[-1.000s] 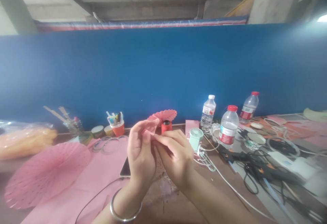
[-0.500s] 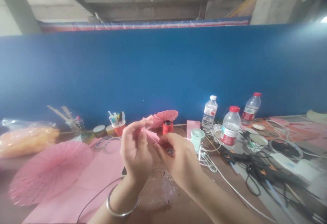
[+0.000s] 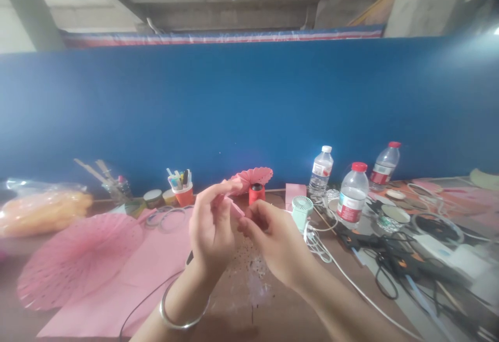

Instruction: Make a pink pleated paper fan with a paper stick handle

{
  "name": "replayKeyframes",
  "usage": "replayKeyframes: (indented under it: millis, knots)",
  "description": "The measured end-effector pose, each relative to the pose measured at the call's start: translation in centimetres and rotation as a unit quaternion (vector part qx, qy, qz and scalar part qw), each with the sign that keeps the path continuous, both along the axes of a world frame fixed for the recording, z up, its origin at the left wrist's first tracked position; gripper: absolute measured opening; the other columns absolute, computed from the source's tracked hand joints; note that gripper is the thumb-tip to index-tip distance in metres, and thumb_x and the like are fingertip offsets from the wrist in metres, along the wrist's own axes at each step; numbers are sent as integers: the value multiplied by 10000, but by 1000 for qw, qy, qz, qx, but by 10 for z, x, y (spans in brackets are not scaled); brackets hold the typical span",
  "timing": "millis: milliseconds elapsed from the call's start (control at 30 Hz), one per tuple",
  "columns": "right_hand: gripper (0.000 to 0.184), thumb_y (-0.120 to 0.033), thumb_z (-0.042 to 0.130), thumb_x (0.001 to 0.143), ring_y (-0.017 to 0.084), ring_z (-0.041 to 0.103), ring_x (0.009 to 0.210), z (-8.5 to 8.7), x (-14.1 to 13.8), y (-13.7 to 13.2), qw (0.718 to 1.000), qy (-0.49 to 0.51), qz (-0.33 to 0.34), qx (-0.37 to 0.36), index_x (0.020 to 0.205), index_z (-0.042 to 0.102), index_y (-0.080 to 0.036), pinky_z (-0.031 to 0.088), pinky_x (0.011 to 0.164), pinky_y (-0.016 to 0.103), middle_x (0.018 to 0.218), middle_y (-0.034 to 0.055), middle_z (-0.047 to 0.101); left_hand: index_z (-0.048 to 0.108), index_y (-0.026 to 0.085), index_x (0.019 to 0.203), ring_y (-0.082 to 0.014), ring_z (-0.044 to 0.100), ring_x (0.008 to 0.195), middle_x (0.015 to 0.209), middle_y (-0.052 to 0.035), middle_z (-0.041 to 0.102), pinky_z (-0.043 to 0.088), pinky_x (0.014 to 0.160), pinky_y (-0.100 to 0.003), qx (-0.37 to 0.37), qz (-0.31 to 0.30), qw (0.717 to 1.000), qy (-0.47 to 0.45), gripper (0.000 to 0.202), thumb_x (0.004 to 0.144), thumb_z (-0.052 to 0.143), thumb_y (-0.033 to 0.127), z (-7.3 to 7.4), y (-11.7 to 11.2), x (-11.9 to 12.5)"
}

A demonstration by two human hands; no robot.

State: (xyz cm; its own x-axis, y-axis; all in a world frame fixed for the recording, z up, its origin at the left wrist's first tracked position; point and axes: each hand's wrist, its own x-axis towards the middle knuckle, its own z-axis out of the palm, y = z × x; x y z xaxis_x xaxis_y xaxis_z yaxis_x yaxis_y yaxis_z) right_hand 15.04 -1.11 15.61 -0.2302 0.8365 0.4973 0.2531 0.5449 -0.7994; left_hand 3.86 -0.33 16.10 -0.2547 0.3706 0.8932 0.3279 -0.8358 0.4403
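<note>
Shifted since the earlier frame: your left hand point(image 3: 212, 230) has edged toward your right hand point(image 3: 278, 240), and the pink paper piece point(image 3: 235, 208) between them shows less of itself; background slides only slightly, probably your head moving. Grip: left fingers curl around the paper with the thumb against it, right thumb and index finger pinch its edge, so both are closed on it. You have it raised above the surface point(image 3: 241, 318), mid-view, nearer you than the red container point(image 3: 256, 195) and the small pleated fan point(image 3: 260, 175). Left probably steadies while right handles the edge for finer control; holding it up seems to give both sets of fingers room. Long axis of the visible part slants from upper left, by your left thumb, to lower right at your right fingertips, that end pointing at your right hand; other end is behind your left fingers, can't tell its full length. Big round pleated paper point(image 3: 81, 259) lies over the flat pink sheet point(image 3: 156, 259) on your left, likely set aside within reach; mint handheld fan point(image 3: 302, 211) and red-capped bottle point(image 3: 352, 201) stand to your right, apart from both hands.
</note>
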Motion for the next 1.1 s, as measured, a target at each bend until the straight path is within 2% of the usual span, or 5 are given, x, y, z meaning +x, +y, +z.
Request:
replayKeyframes:
  millis: [167, 433, 600, 733, 1100]
  knots:
    - [178, -297, 535, 793, 112, 564, 547, 1, 1, 5, 987, 94, 85, -101, 663, 521, -176, 404, 458, 210, 630, 12, 637, 520, 194, 944, -146, 614, 853, 888, -29, 626, 485, 822, -329, -102, -74, 991, -55, 124, 858, 433, 180, 5, -1, 0]
    - [273, -314, 516, 801, 75, 427, 413, 1, -1, 10, 993, 49, 49, -98, 579, 565, -164, 290, 362, 189, 483, -26, 521, 511, 210, 945, -164, 602, 904, 904, -36, 619, 482, 856, -373, -126, -126, 977, -115, 112, 842, 468, 195, 0, 9, -1]
    - [290, -270, 559, 765, 90, 451, 507, 1, 0, 16, 997, 36, 29, -56, 504, 482, -169, 349, 445, 211, 555, -30, 497, 510, 210, 965, -169, 601, 905, 897, -41, 616, 482, 862, -384, -151, -156, 968, -127, 134, 835, 481, 194, -1, 8, -2]
    - [281, -232, 569, 753, 94, 479, 563, 3, 1, 18, 997, 29, 36, -63, 495, 481, -164, 378, 517, 232, 634, -21, 525, 505, 216, 995, -181, 609, 895, 911, -47, 618, 496, 836, -397, -171, -187, 958, -136, 159, 837, 482, 208, 0, 8, -4]
    - [311, -228, 584, 732, 95, 458, 569, 1, 1, 19, 998, 25, 23, -58, 466, 437, -164, 360, 523, 243, 644, -23, 495, 518, 209, 987, -192, 607, 898, 892, -45, 623, 491, 837, -417, -181, -205, 951, -143, 151, 839, 487, 201, 0, 7, -3]
